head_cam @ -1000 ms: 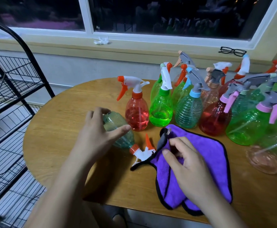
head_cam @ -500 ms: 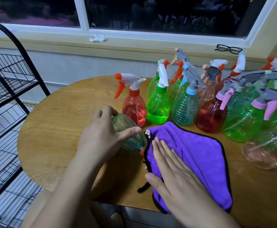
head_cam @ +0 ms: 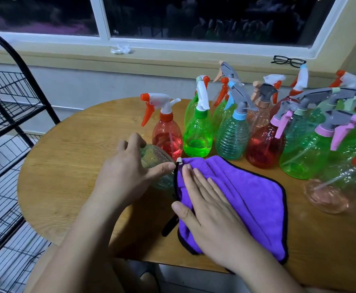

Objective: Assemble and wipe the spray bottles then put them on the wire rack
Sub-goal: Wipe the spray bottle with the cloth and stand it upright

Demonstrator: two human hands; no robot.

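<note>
lying flat on cloth (head_cam: 247, 197) now, r hand (head_cam: 211, 210); bottle (head_cam: 155, 160) in l hand (head_cam: 126, 172)

A round wooden table (head_cam: 67, 166) holds a purple cloth (head_cam: 247, 197) near its front edge. Touching the cloth's left edge, a clear green bottle (head_cam: 158, 161) lies on its side. Behind the cloth stand many coloured spray bottles (head_cam: 197, 134); a pale pink bottle (head_cam: 325, 197) sits to its right.

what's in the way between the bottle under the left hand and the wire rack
Nothing visible. The left hand grips the pale green bottle lying on the table, and only bare tabletop lies between it and the wire rack on the left. The standing bottles and the purple cloth are on the other side.
</note>
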